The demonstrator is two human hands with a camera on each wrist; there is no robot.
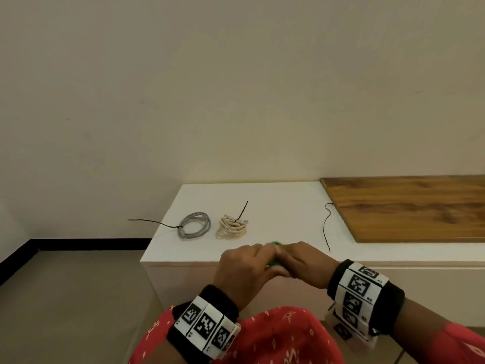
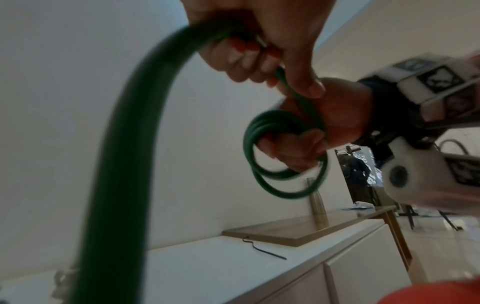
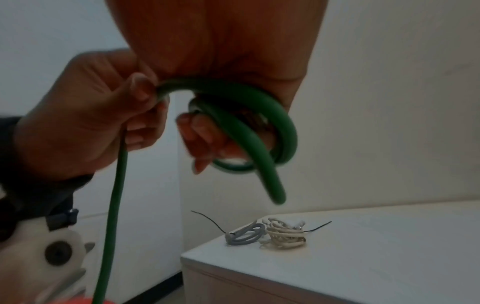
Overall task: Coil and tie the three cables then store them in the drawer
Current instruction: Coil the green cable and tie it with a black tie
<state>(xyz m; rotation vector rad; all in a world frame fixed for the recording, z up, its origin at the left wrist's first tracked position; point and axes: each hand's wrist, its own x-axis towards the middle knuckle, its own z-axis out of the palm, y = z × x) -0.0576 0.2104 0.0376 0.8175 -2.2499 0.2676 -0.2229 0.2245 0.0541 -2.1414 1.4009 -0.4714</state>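
Two cables lay finished on the white cabinet top [image 1: 275, 206], centre of the head view: a grey coil [image 1: 195, 224] and a cream coil [image 1: 232, 227] just beside it, each cinched with a black tie whose tail stuck out. I judged they were parked there, away from the near edge, to keep the working space free. One spare black tie [image 1: 326, 227] waited right of centre, near the wooden board [image 1: 409, 206], presumably for the third cable.

Low in the head view, both hands met in front of the cabinet edge, well clear of the top. My right hand [image 2: 335, 115] had its fingers curled through several loops of the green cable [image 3: 259, 131], acting as the former so the coil kept its size. My left hand [image 3: 85, 115] pinched the loose run between thumb and curled fingers, next to the coil, feeding it while the remainder hung straight down at lower left of the right-wrist view.

Coiling looked partly done, with slack left; tying and storing remained. No drawer showed open.
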